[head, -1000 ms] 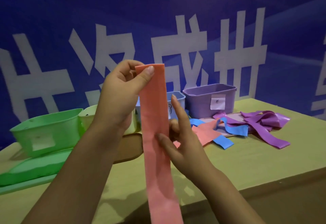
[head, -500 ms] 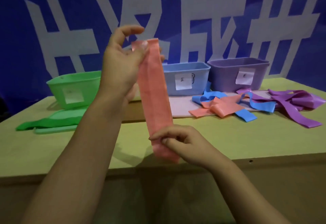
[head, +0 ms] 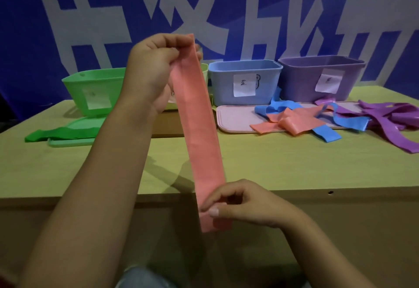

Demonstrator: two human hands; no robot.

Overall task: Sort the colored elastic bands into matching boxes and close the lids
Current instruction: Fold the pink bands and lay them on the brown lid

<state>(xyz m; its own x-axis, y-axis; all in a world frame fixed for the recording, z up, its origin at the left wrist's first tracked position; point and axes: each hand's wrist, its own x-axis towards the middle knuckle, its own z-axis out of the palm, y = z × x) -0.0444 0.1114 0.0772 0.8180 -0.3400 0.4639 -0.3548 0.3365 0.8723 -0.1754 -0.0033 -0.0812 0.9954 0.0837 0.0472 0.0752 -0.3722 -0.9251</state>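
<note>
A long pink elastic band (head: 199, 129) hangs stretched between my hands in front of the table. My left hand (head: 154, 70) pinches its top end, raised above the boxes. My right hand (head: 240, 203) pinches its lower end near the table's front edge. Along the back stand a green box (head: 90, 90), a blue box (head: 244, 81) and a purple box (head: 322, 77), each with a white label. A pale box behind my left hand is mostly hidden. Pink (head: 292, 124), blue (head: 326, 133) and purple bands (head: 394, 126) lie tangled at the right.
A pink lid (head: 235, 120) lies flat before the blue box, under some bands. A green band (head: 61, 132) lies on a green lid (head: 68, 141) at the left. A brown lid (head: 165, 126) sits behind my left arm. A blue wall with white characters stands behind.
My right hand has slid down the pink band from its middle to its lower end and now pinches it. The camera view tilted down, showing more of the table front.
</note>
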